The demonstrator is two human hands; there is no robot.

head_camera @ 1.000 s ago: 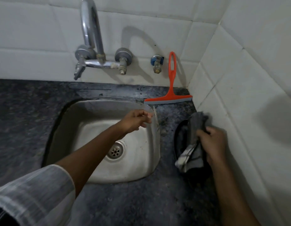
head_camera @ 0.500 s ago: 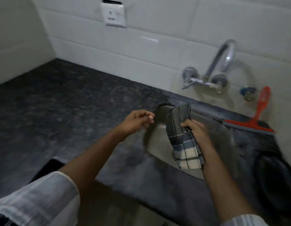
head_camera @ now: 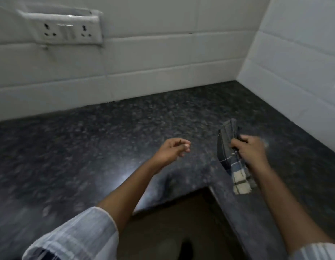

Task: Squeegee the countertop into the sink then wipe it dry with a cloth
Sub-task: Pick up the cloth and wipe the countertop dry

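The dark speckled granite countertop (head_camera: 87, 151) fills an L-shaped corner under white tiled walls. My right hand (head_camera: 253, 152) grips a bunched checked cloth (head_camera: 236, 169), grey-blue with a cream end hanging down, held just above the counter's right arm. My left hand (head_camera: 174, 150) hovers over the middle of the counter with loosely curled fingers and holds nothing. The sink and the orange squeegee are out of view.
A white socket and switch plate (head_camera: 67, 29) is mounted on the back wall at upper left. The inner corner of the counter's front edge (head_camera: 210, 188) lies between my arms, with brown floor (head_camera: 172, 222) below. A tiled side wall (head_camera: 303, 62) bounds the right.
The view has swung left from the sink to the counter corner; sink, tap and squeegee have left the frame. My right hand carried the cloth along; my left hand stays empty.
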